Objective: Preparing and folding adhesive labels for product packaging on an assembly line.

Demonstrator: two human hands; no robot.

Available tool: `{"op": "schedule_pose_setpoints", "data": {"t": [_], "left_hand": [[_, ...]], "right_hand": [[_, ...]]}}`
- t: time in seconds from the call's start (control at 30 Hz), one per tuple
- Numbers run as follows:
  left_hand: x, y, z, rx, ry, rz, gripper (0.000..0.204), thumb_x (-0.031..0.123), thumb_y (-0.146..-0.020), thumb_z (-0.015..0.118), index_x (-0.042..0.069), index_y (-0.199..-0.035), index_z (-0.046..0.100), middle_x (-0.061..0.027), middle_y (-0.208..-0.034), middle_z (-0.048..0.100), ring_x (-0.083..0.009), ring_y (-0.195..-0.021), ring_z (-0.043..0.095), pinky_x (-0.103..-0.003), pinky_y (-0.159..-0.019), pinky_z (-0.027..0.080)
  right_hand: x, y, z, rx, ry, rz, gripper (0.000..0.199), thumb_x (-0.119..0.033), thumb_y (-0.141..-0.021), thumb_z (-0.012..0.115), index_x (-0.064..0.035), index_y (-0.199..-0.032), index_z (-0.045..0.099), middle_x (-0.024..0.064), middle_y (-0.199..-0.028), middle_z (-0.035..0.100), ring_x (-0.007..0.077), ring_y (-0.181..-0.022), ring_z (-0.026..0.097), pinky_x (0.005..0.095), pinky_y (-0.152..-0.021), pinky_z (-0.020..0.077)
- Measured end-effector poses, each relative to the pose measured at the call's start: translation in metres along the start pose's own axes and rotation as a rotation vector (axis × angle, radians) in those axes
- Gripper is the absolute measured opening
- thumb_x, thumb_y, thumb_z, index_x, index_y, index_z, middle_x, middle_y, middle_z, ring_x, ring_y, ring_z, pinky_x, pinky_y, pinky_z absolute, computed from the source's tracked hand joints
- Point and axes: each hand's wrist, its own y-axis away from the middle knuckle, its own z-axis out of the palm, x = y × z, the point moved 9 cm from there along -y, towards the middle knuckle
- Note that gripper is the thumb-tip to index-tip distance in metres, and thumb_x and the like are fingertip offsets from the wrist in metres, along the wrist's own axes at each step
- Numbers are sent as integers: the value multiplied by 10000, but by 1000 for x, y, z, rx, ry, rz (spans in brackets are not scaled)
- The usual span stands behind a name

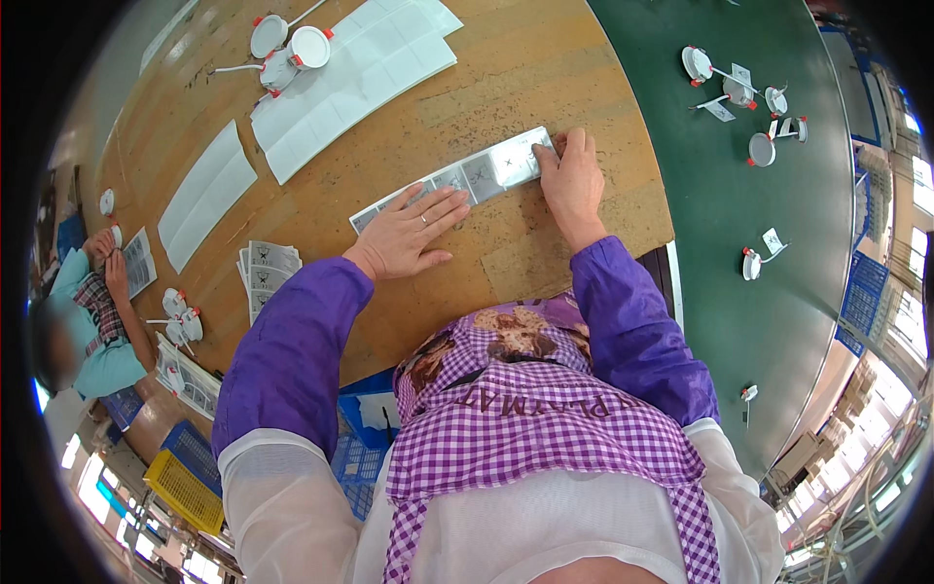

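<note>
A long strip of silver-grey printed labels (481, 179) lies slantwise on the wooden table before me, its far right part shining with glare. My left hand (407, 234) rests flat across the strip's left part, fingers stretched out and a ring on one of them. At the strip's right end, my right hand (572, 187) holds the edge between thumb and bent fingers. Parts of the strip are hidden beneath both hands. Closest to my left forearm is a small stack of similar printed label sheets (265, 277).
White sheets (355, 83) lie at the far side, with several round white lamps (311, 47) on them. Another white sheet (204, 200) lies left. A green conveyor belt (720, 331) with scattered lamps (697, 64) runs along the right. A co-worker (102, 311) sits at the left edge.
</note>
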Motion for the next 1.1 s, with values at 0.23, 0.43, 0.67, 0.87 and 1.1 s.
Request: {"op": "schedule_pose_setpoints", "data": {"t": [0.23, 0.43, 0.67, 0.87, 1.1], "left_hand": [[2, -4, -5, 27, 1, 18, 674, 459, -882, 509, 151, -1445, 305, -12, -1510, 270, -181, -1395, 234, -424, -1154, 137], [0, -2, -5, 14, 6, -13, 659, 459, -881, 501, 150, -1436, 329, -42, -1489, 307, -200, -1379, 270, -439, -1138, 161], [-2, -6, -4, 3, -24, -7, 654, 482, -883, 488, 149, -1427, 344, -40, -1483, 317, -187, -1372, 281, -430, -1146, 154], [-3, -6, -2, -21, -24, -18, 654, 486, -885, 481, 146, -1426, 343, -27, -1490, 305, -183, -1380, 265, -428, -1148, 145], [-2, -7, -4, -31, -19, -21, 642, 480, -892, 472, 154, -1428, 340, -18, -1505, 280, -174, -1393, 238, -416, -1153, 138]], "right_hand": [[-61, 22, -27, 180, 33, -365, 282, -210, -807, 645, -80, -1019, 512, 125, -1006, 546, 322, -884, 581, 439, -715, 482], [-113, 31, 38, -50, 137, -801, 500, -323, -881, 540, -149, -1339, 436, 151, -1417, 365, 303, -1301, 352, 462, -1076, 257], [-98, 20, 60, -175, 214, -782, 607, -488, -898, 457, -209, -1426, 346, 123, -1503, 245, 276, -1388, 214, 457, -1127, 171], [-93, 14, 65, -184, 234, -752, 619, -543, -907, 404, -227, -1435, 329, 114, -1506, 244, 272, -1388, 214, 461, -1128, 168], [-90, 3, 62, -229, 256, -929, 639, -536, -893, 439, -225, -1439, 321, 111, -1502, 259, 272, -1377, 247, 451, -1121, 199]]}}
